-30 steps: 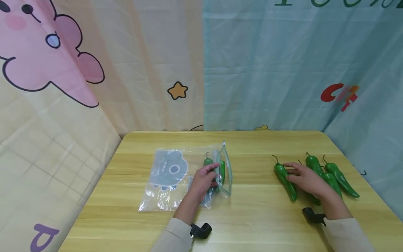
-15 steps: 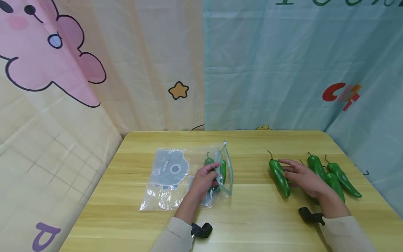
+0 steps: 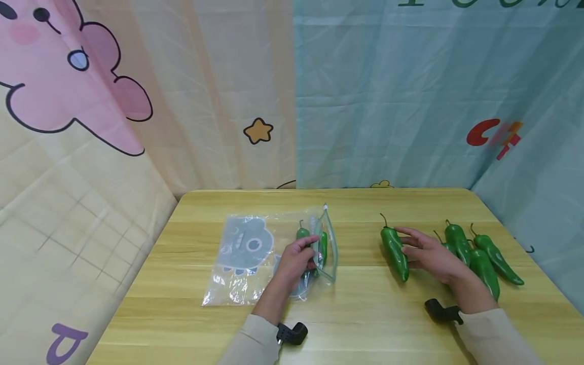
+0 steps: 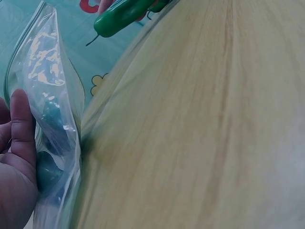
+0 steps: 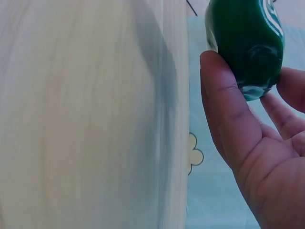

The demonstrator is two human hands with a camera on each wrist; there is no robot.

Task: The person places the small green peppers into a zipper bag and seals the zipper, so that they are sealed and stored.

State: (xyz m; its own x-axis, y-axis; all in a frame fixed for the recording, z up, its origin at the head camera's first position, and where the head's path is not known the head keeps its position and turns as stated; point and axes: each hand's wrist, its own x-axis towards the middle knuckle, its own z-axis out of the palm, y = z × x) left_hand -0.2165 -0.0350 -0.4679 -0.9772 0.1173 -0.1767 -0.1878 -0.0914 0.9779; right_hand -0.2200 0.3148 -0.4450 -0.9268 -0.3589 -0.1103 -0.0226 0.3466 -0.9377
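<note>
My right hand (image 3: 435, 258) pinches a long green chili pepper (image 3: 394, 251) between thumb and fingers. The pepper is off the table, its curved stem pointing up and away. In the right wrist view the held pepper (image 5: 248, 43) sits at the fingertips. My left hand (image 3: 293, 263) holds the mouth of a clear zip bag (image 3: 248, 248) printed with a grey-blue cartoon, lying flat on the left. The bag's green-edged opening stands spread toward the right. Green peppers (image 3: 324, 248) show inside, partly hidden by my left hand. Through the left wrist view, the bag's plastic (image 4: 47, 71) rises beside my thumb.
Several more green peppers (image 3: 484, 271) lie in a group at the right of the wooden table (image 3: 365, 324), partly behind my right hand. Printed curtains (image 3: 388, 101) hang right behind the table's back edge and along both sides.
My right hand has carried the pepper leftward from the group, lifting it a little toward the bag. The left hand and the bag have stayed in place.
</note>
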